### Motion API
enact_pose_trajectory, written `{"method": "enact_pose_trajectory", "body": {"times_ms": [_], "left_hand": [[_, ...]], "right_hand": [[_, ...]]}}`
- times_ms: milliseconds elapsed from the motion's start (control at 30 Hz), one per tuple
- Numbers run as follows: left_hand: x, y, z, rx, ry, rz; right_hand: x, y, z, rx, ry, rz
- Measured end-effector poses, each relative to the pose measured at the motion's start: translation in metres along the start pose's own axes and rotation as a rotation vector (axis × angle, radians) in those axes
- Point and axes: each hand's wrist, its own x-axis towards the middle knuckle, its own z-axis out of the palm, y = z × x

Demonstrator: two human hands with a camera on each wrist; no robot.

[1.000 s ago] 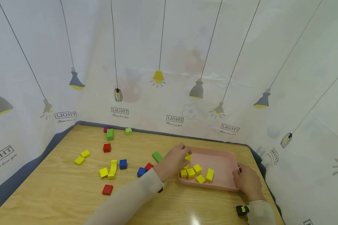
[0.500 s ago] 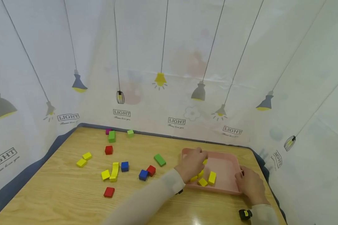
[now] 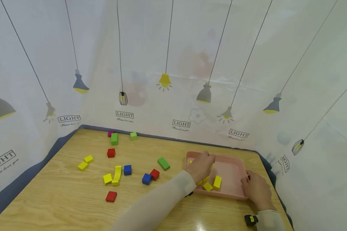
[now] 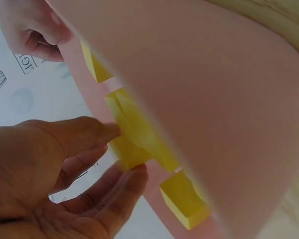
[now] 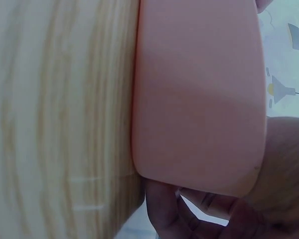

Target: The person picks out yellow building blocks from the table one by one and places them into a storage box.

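My left hand [image 3: 200, 167] is over the left half of a pink tray [image 3: 232, 175]. In the left wrist view its thumb and fingertips pinch a yellow block [image 4: 130, 153], close against other yellow blocks in the tray. At the tray's right end, my right hand [image 3: 257, 190] holds the rim, thumb over the edge and fingers curled at the outer side, as the right wrist view shows. An upright yellow block [image 3: 217, 182] and a yellow cube [image 3: 207, 186] lie near the tray's front wall. Behind my left hand, part of the tray's contents is hidden.
Left of the tray lie a green block [image 3: 163, 163], a red cube [image 3: 154, 174] and a blue cube [image 3: 146, 179]. Farther left are several yellow, red, blue and green blocks, including a curved yellow piece [image 3: 117, 175]. A printed curtain [image 3: 150, 106] closes off the table's back and sides.
My left hand has moved right from the tray's left edge to farther over its inside. A yellow block now shows at the hand's left. The right hand stays on the rim.
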Motion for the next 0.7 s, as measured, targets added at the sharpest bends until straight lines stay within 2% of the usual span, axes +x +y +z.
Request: {"method": "enact_pose_trajectory", "body": {"times_ms": [233,433,600,700], "left_hand": [[0.001,-0.001,-0.002,0.007,-0.018,-0.038],[-0.001,-0.008,-0.003,0.078,-0.004,-0.065],[-0.010,-0.013,-0.015,0.169,0.039,-0.046],[-0.018,-0.016,-0.023,0.163,0.053,-0.045]], "right_hand": [[0.000,0.001,0.000,-0.003,0.003,-0.008],[0.000,0.001,-0.001,-0.006,0.009,-0.007],[0.000,0.000,-0.001,-0.009,0.005,-0.008],[-0.001,-0.001,0.000,-0.005,0.006,-0.008]]}}
